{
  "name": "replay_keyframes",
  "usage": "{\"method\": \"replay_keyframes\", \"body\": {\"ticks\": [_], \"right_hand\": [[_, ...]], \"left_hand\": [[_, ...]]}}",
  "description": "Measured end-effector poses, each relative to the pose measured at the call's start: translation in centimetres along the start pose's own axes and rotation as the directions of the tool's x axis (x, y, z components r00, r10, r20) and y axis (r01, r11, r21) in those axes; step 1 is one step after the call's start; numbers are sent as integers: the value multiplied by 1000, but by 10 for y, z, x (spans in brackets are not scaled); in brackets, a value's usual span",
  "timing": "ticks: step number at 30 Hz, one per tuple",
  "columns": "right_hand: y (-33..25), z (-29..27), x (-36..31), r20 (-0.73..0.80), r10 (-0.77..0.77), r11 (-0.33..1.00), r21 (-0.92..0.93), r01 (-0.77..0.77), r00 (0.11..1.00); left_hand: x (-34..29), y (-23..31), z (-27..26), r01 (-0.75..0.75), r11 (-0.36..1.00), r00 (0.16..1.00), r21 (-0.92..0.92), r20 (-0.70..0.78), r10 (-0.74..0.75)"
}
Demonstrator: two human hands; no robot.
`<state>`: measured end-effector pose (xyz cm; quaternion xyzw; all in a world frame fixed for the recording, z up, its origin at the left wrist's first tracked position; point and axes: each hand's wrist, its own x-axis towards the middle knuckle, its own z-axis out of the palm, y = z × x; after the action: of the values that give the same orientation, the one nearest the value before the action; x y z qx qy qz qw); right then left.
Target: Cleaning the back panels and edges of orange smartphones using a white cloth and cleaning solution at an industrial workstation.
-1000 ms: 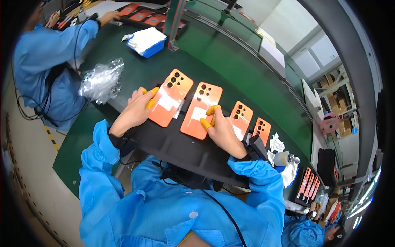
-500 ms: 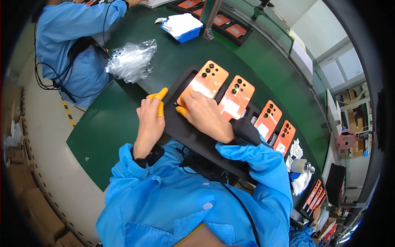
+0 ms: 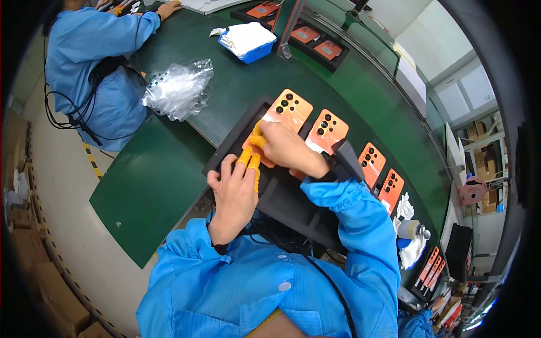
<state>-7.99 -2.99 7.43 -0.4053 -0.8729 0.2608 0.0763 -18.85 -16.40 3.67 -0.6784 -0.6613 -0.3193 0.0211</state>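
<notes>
An orange phone (image 3: 291, 107), camera side up, lies tilted at the left end of a black foam tray (image 3: 282, 197). My right hand (image 3: 286, 147) is over its lower half, yellow-cotted thumb and finger pinched together against the back; whatever is between the tips is hidden. My left hand (image 3: 234, 191) reaches up from below, its yellow-cotted fingers stretched out onto the phone's lower left edge, the others loosely bent. Beside it in the tray is a second orange phone (image 3: 328, 128), partly covered by my right wrist. Two further orange phones, one (image 3: 372, 160) and another (image 3: 391, 188), sit farther right.
Clear plastic bags (image 3: 179, 90) lie on the green table (image 3: 236, 84), near a blue bin (image 3: 256, 53) of white wipes. A co-worker's blue sleeve (image 3: 98, 39) is at the upper left. At right stand a dispenser bottle (image 3: 410, 228) and crumpled white wipes (image 3: 404, 207). More phone trays sit behind glass.
My left hand has moved right, from beside the tray onto the phone's lower edge. The right hand has shifted slightly right and down, still pinched at the phone. The co-worker's arm moved a little.
</notes>
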Motion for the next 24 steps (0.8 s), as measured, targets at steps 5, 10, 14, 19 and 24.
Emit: {"method": "replay_keyframes", "body": {"ticks": [5, 10, 14, 19, 24], "right_hand": [[79, -56, -21, -288, 123, 978, -128, -166, 950], [80, -118, -54, -366, 385, 905, 328, -269, 847], [37, -56, -32, -186, 205, 922, 365, -126, 961], [-7, -20, -15, 12, 171, 979, 115, -171, 985], [23, -14, -12, -85, -37, 993, 109, 47, 996]], "left_hand": [[6, -3, -2, -67, 997, 978, -47, 195, 75], [5, -7, -1, -71, 997, 984, -18, 160, 73], [2, -4, -2, -63, 998, 985, 1, 160, 62], [6, -1, 4, -100, 995, 986, -18, 136, 102], [3, -1, 5, -39, 999, 987, 38, 160, 32]]}}
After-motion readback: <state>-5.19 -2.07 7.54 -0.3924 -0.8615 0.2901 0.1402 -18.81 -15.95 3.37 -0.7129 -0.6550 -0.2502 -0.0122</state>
